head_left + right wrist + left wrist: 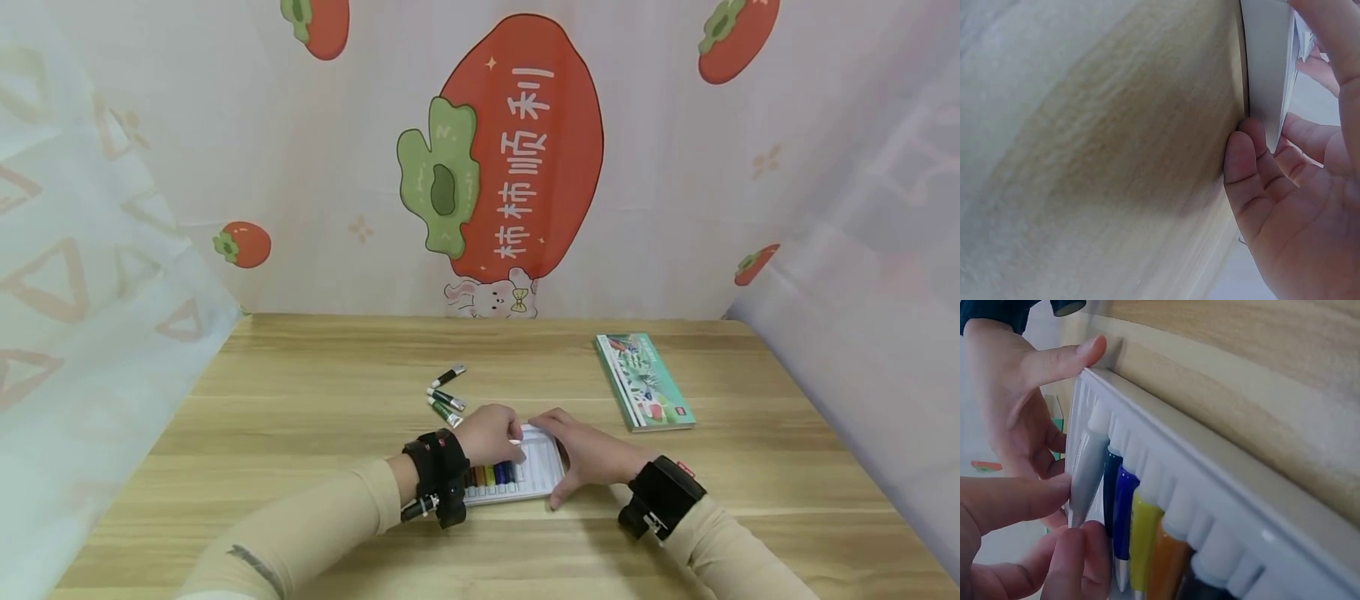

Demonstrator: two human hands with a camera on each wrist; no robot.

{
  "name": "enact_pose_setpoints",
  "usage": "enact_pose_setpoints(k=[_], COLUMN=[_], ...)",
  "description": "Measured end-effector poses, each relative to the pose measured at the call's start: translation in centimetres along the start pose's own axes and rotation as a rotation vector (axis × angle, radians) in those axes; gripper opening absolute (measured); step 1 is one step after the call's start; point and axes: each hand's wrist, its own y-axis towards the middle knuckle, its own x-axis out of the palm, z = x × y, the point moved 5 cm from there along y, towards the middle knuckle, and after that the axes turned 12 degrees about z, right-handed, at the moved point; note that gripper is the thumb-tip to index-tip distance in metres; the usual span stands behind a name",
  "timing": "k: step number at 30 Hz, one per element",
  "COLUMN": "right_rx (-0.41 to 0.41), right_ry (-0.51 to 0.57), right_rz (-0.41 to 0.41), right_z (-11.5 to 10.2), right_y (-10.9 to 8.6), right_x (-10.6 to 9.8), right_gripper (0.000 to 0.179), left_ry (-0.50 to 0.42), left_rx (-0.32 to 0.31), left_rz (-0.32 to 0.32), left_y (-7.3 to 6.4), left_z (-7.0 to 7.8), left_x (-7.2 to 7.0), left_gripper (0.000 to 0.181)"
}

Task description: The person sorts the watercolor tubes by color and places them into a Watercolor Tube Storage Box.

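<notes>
A white plastic tray [542, 463] lies on the table, with a row of paint tubes in its slots: dark, orange, yellow [1145, 540], blue [1124, 506], dark teal and white. My left hand [487, 435] reaches over the tray and pinches the tail of the white paint tube [1089, 464] between thumb and fingers. That tube's cap end rests near the tray's rim. At the tray's right end, my right hand [592, 450] grips it, thumb at the near corner and fingers at the far corner. The left forearm and wrist cover the tray's left part in the head view.
Behind the left hand lie three loose paint tubes: a black one [448, 375], a dark green one [446, 399] and a green one [444, 412]. A teal illustrated box [647, 382] lies at the back right of the wooden table [300, 400]. Printed cloth [360, 150] hangs around it.
</notes>
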Motion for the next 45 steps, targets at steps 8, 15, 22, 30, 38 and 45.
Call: enact_pose_setpoints(k=[8, 15, 22, 30, 38, 45], right_rx=[0.015, 0.021, 0.014, 0.011, 0.007, -0.013], right_ry=[-0.001, -0.019, -0.008, -0.007, -0.003, 0.009], right_rz=[-0.016, -0.014, -0.011, 0.002, -0.006, -0.016], right_z=[-0.1, 0.2, 0.1, 0.1, -0.1, -0.7], right_y=[0.2, 0.1, -0.2, -0.3, -0.3, -0.1], right_x=[0.2, 0.2, -0.2, -0.5, -0.3, -0.3], right_gripper=[0.110, 0.110, 0.110, 0.111, 0.110, 0.107], left_ry=[0.056, 0.071, 0.133, 0.198, 0.457, 0.538], left_rx=[0.049, 0.098, 0.108, 0.129, 0.226, 0.230], left_rz=[-0.045, -0.078, -0.085, -0.100, -0.146, -0.208], left_y=[0.0, -0.1, 0.1, 0.1, 0.3, 0.4], left_z=[0.1, 0.5, 1.1, 1.8, 3.0, 3.1], left_x=[0.1, 0.3, 0.6, 0.8, 1.2, 1.1], left_gripper=[0.021, 0.018, 0.020, 0.022, 0.022, 0.018])
